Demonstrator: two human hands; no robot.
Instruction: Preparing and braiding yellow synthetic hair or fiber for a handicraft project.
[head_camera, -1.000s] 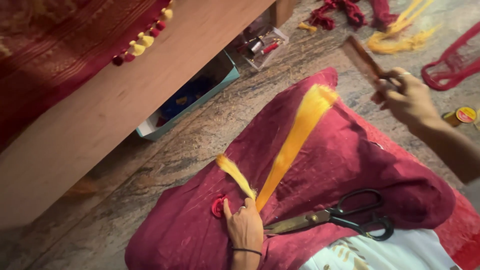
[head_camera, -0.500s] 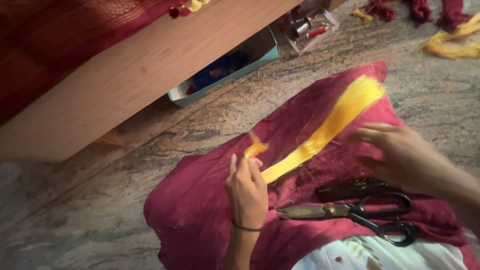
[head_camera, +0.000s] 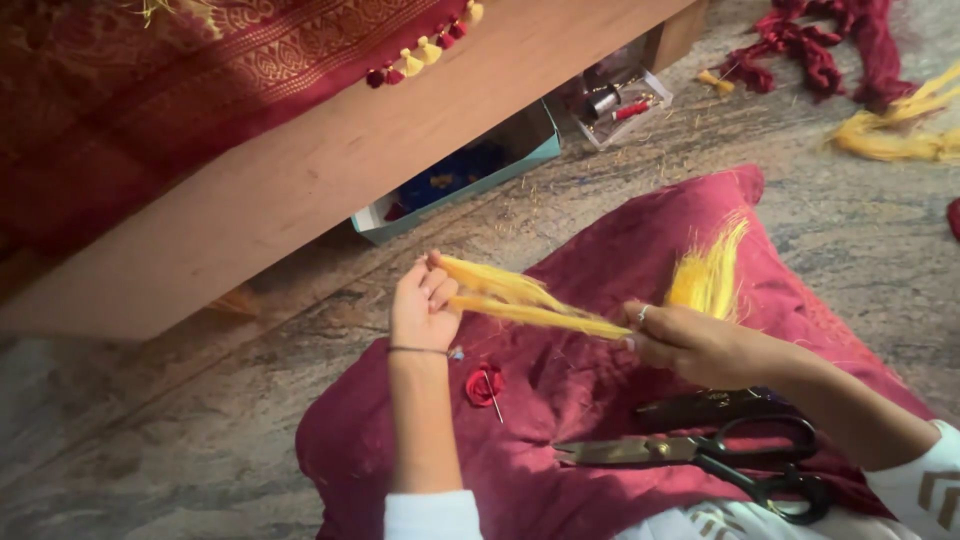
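A bundle of yellow silk threads (head_camera: 530, 300) is stretched between my two hands above a maroon cushion (head_camera: 590, 400) on my lap. My left hand (head_camera: 422, 305) pinches the looped left end. My right hand (head_camera: 690, 340) grips the bundle near its middle, and the loose end (head_camera: 710, 275) fans upward behind it. A small red tassel with a needle (head_camera: 485, 385) lies on the cushion below my left hand. Black-handled scissors (head_camera: 700, 455) rest on the cushion near my right forearm, beside a dark comb (head_camera: 705, 405).
A wooden bed frame (head_camera: 300, 180) with a maroon saree and its tassels (head_camera: 420, 55) runs across the top. Under it sit a teal box (head_camera: 460, 175) and a clear box of spools (head_camera: 615, 100). Maroon threads (head_camera: 820, 45) and yellow threads (head_camera: 895, 135) lie on the stone floor.
My right hand put the comb down on the cushion and took hold of the yellow threads. Both hands lifted the bundle off the cushion and now stretch it between them.
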